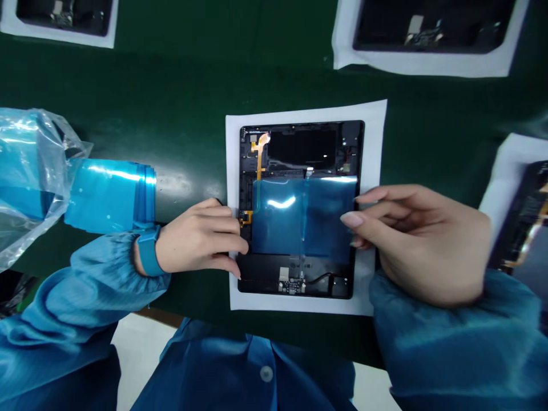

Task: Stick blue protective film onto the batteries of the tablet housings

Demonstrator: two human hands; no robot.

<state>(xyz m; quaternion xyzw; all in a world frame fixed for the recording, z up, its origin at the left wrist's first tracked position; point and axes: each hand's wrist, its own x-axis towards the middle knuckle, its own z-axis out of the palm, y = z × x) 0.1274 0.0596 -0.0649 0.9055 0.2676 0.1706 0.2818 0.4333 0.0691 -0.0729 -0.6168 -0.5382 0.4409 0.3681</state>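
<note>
An opened tablet (274, 273) lies on a white sheet (233, 171), its inside facing up with a gold flex cable and a small circuit board showing. A clear blue film (327, 222) covers the middle of it. My left hand (201, 237) rests at the tablet's left edge, fingers bent over the rim and thumb lower down on it. At the right edge, my right hand (422, 240) has its thumb and forefinger closed on the film's side. The lower fingers of that hand are partly hidden.
Blue film sheets (107, 194) lie stacked at the left, partly inside a clear plastic bag (55, 165). Other opened tablets on white sheets stand at the top left (85, 17), top right (428, 23) and right edge (520, 211) of the green table (214, 74).
</note>
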